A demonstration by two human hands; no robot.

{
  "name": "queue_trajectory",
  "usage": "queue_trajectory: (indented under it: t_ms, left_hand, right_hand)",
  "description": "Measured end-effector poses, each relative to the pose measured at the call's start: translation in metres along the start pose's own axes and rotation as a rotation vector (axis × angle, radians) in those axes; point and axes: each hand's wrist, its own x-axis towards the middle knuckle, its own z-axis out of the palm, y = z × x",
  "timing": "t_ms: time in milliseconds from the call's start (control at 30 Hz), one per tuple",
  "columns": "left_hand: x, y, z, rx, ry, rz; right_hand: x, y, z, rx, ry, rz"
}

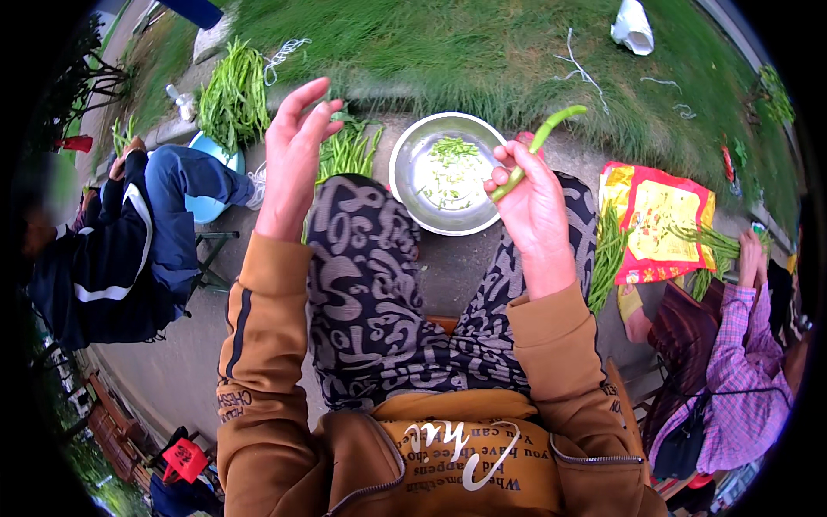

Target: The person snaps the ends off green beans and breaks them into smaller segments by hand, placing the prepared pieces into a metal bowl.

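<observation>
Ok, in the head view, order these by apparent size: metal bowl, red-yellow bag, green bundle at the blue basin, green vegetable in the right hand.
1. Red-yellow bag and metal bowl: too alike to rank.
2. Green bundle.
3. Green vegetable, smallest, though held nearer the camera.

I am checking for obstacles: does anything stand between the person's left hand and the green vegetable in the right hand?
Nothing visible stands between the left hand and the green vegetable, except fingers of the right hand over part of its lower end.
</observation>
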Motion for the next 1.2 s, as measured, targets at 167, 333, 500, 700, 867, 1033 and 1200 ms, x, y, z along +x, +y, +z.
queue_trajectory:
  t_ms: [167,333,500,700,867,1033,1200]
  left_hand:
    - [-0.067,-0.101,-0.097,0.016,0.221,-0.331]
    - [-0.215,-0.276,-0.151,0.168,0.096,-0.764]
    - [-0.302,-0.325,-0.144,0.534,0.008,-0.925]
    - [-0.301,-0.355,-0.153,0.636,0.013,-0.795]
    - [-0.212,-0.337,-0.127,0.632,-0.061,-0.608]
    - [-0.157,-0.335,-0.096,0.676,-0.107,-0.478]
    - [-0.12,-0.326,-0.096,1.058,0.175,-0.34]
  right_hand:
    - [-0.002,0.004,0.002,-0.046,-0.002,0.046]
    - [0.0,0.006,0.003,-0.07,-0.039,0.09]
    - [0.0,0.008,0.001,-0.145,-0.028,0.096]
    - [-0.002,0.01,0.01,-0.15,-0.04,0.108]
    - [-0.003,0.009,0.012,-0.171,-0.025,0.097]
    - [-0.005,0.008,0.013,-0.166,-0.018,0.102]
    - [-0.007,0.004,0.019,-0.159,0.014,0.091]
